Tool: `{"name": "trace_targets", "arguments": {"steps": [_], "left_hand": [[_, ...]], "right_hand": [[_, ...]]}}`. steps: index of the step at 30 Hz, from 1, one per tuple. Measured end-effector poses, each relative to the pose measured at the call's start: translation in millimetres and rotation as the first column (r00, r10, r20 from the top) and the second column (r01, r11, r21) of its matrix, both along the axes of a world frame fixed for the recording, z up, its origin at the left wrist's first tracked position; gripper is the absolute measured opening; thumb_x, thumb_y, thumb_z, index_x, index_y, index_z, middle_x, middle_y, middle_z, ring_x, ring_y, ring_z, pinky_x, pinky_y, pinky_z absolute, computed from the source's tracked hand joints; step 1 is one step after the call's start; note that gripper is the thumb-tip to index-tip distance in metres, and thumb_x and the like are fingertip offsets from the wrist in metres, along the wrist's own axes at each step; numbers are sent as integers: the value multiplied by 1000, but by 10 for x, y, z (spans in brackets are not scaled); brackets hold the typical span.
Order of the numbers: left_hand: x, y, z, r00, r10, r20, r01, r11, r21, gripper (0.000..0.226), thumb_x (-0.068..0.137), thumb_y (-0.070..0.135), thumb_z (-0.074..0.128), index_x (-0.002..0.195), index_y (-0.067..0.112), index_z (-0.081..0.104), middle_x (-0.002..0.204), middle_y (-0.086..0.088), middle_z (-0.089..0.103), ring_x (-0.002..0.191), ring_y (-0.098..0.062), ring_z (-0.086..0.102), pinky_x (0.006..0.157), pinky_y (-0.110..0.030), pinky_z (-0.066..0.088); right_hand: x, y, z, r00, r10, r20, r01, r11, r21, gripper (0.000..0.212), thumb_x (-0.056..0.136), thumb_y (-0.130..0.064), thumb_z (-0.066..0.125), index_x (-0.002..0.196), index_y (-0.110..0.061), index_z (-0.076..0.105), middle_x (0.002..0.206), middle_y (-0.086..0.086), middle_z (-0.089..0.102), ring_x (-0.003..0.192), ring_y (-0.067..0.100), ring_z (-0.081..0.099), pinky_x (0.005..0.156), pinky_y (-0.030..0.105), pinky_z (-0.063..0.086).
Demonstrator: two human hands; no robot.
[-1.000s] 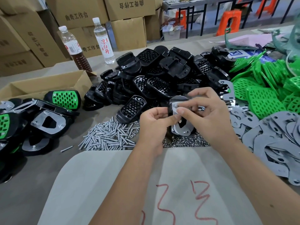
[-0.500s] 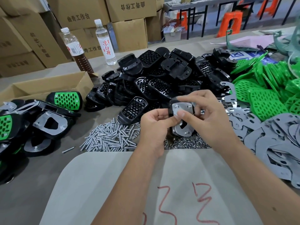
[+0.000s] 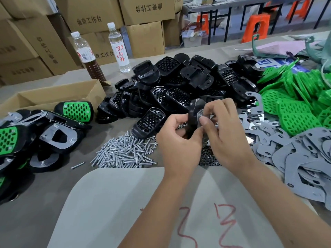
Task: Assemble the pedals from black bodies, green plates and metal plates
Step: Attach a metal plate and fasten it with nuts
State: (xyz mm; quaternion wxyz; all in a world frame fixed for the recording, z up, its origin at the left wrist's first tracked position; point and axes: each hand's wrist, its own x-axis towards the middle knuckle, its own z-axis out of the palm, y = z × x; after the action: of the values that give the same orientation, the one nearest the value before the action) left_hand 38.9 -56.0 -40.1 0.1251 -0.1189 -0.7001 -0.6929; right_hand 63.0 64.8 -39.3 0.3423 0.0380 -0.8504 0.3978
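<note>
Pedal (image 3: 194,111) gripped between left hand (image 3: 177,140) and right hand (image 3: 225,133), both curled around it.

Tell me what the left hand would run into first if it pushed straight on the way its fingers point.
The left hand points up and right, and already grips the black pedal body, so that comes first. Beyond it are the right hand's fingers, then probably the pile of black bodies; depth is unclear.

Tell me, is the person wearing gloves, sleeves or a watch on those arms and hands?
No. Both hands, left and right, are bare, with no gloves or rings to be seen. Both forearms are bare too: no sleeves, watch or bracelet show anywhere in the view.
</note>
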Motion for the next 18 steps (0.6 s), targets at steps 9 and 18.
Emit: {"name": "trace_targets", "arguments": {"steps": [9,18], "left_hand": [[50,60,-22,994,41,-105,-49,996,-76,21,85,14,83,100,19,70,84,6,77,70,-11,74,62,-35,58],[17,42,0,989,107,-105,-115,991,-72,15,89,21,82,97,21,69,80,7,75,71,-11,73,64,-37,59]], "right_hand": [[-9,-101,26,969,-235,-77,237,972,8,32,107,-34,47,83,-14,54,99,1,44,77,7,40,66,24,33],[-14,-233,96,983,-185,5,185,981,-51,14,105,-19,53,95,-10,59,109,3,45,95,20,50,83,34,47]]}}
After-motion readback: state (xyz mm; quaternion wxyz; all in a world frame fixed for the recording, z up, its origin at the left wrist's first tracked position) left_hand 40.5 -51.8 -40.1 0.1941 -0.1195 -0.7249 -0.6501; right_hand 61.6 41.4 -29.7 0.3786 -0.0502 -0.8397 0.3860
